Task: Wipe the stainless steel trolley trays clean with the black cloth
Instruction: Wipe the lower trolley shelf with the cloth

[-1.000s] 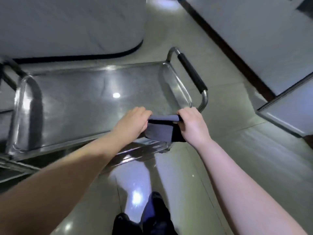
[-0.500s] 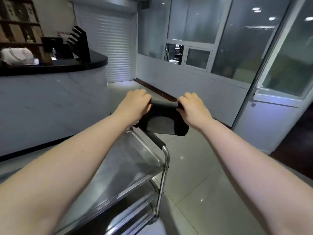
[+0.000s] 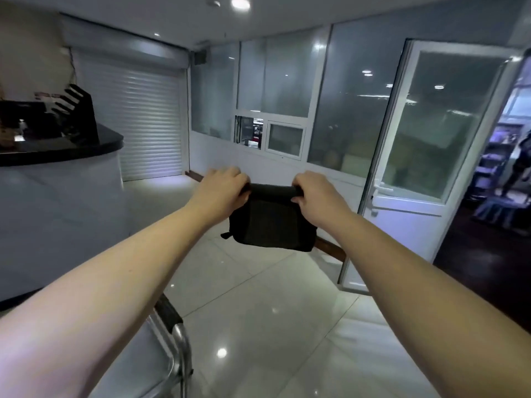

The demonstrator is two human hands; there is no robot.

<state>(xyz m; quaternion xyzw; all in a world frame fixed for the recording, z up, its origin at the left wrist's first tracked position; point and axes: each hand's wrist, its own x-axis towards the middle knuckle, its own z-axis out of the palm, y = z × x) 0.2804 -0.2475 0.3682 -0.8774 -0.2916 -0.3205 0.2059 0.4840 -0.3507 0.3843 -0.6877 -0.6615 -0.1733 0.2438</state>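
Glossy tiled floor [image 3: 287, 326], apparently under trolley [image 3: 180, 337]

Both arms stretched forward, nearly straight, converging toward the centre of the view. Left arm [image 3: 115, 282] enters from lower left, right arm [image 3: 416, 282] from lower right; forearms bare. Left hand [image 3: 221, 186] and right hand [image 3: 314, 191] level with each other, near but apart, backs toward the camera, knuckles up. Fingers of both hands curled over the folded top edge of the black cloth [image 3: 270, 222], one hand at each upper corner. Right thumb visible under the edge, pinching; left thumb hidden. Wrists roughly in line with forearms. Cloth hangs below the hands.
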